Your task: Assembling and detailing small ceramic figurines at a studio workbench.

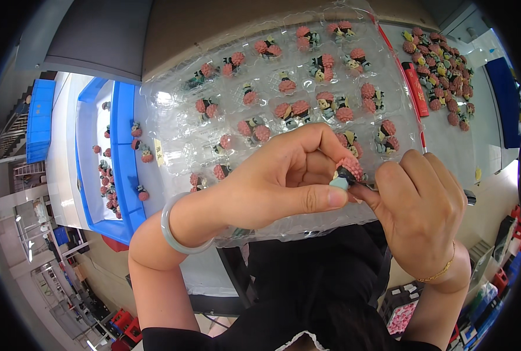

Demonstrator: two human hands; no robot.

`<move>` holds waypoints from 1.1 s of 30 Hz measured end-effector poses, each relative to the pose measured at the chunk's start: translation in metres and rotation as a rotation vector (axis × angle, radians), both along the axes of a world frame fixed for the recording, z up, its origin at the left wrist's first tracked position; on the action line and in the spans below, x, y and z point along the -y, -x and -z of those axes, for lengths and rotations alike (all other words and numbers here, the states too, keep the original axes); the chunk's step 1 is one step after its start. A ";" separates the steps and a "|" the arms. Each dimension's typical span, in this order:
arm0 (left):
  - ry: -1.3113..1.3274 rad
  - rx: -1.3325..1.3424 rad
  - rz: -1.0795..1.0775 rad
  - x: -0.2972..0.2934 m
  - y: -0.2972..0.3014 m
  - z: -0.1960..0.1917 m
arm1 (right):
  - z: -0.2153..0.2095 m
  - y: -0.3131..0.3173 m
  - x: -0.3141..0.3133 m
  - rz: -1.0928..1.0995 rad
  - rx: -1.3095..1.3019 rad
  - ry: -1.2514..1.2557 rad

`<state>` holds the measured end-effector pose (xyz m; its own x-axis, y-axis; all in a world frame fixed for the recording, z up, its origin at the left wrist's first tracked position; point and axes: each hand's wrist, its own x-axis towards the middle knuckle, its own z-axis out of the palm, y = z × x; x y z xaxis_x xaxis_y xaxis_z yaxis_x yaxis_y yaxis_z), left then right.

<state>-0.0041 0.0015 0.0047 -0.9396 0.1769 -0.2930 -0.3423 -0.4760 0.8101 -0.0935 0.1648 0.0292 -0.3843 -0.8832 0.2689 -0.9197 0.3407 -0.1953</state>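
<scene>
My left hand (pixel 295 181) is closed around a small figurine (pixel 348 172) with a bumpy pink top, a black middle and a pale blue-green lower part. Its thumb and bent fingers pinch the piece above the near part of a clear plastic tray (pixel 178 158). Close against the figurine's right side, my right hand (pixel 421 202) has its fingers curled and its thumb and forefinger together. Whatever that pinch holds is hidden; a thin pale tip shows above the knuckles. Many similar pink-topped figurines (pixel 300 108) lie in the tray's hollows, beyond both hands.
A blue bin (pixel 123 152) holding more figurines stands at the left, with several pieces along its right side. At the far right lies a heap of figurines (pixel 442 73), beside a red box-like strip (pixel 415 88). A grey cabinet (pixel 99 38) rises at the back left.
</scene>
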 end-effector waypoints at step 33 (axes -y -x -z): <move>0.421 -0.323 -0.236 -0.008 -0.003 0.013 | 0.031 0.084 -0.044 0.382 0.468 -0.101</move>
<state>-0.0016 0.0091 -0.0082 -0.9930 -0.1174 0.0156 0.0303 -0.1239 0.9918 -0.1778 0.2091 -0.0017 -0.7359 -0.6720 -0.0828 -0.5532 0.6672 -0.4988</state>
